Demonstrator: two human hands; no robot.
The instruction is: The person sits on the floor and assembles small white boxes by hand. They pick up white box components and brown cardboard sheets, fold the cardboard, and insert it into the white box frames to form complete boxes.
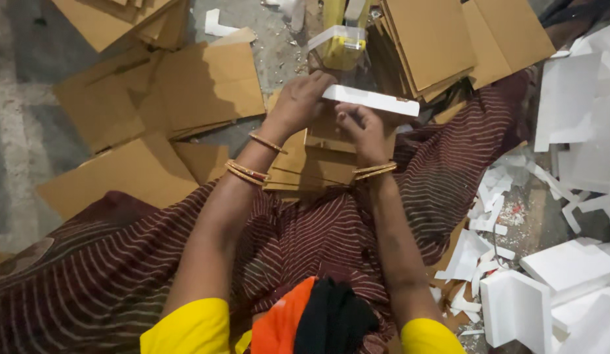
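- Head view shows us no true container; a yellow tape dispenser (342,44) stands on the floor (23,131) among cardboard sheets (206,85).
- Our left hand (298,101) curls closed over the near end of a white foam strip (370,100).
- Our right hand (360,131) grips the strip from below, fingers clenched.
- We hold the strip above a cardboard stack (311,164) on our lap; foam scraps (501,203) lie at right.

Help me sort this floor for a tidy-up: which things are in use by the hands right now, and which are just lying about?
In use:
- white foam strip, held by left hand and right hand
- cardboard stack under the hands

Lying about:
- loose cardboard sheets
- foam scraps
- foam blocks
- yellow tape dispenser
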